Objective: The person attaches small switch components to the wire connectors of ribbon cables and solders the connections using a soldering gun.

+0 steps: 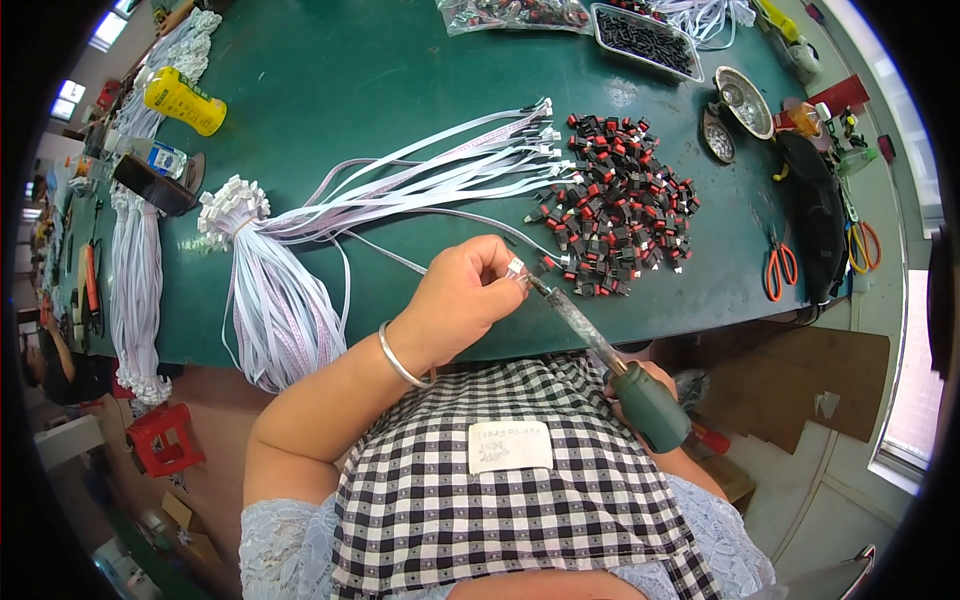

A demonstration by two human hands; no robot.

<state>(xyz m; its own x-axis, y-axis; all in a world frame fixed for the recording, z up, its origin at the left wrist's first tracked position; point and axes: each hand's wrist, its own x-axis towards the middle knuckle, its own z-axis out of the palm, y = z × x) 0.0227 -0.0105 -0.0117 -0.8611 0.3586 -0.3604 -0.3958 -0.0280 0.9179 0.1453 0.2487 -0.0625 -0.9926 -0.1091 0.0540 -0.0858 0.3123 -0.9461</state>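
Observation:
My left hand (462, 292), with a bangle at the wrist, pinches a small white connector (516, 267) between thumb and fingertips. In my right hand (655, 374) is a soldering iron (590, 335), gripped by its green handle. The iron's tip is at the connector, just beside my left fingertips; whether they touch is too small to tell. Beyond my hands lies a heap of small black and red switches (630, 205). To its left, a bundle of white flat cables (285, 295) is tied near its connectors, with several strands fanned out toward the heap.
A clear tray of black pieces (645, 42) stands at the far right. A metal bowl (745, 100), orange-handled scissors (778, 268) and a black pouch (810, 215) are at the right. On the left are a yellow bottle (185, 102), a phone (153, 185) and another cable bundle (135, 290).

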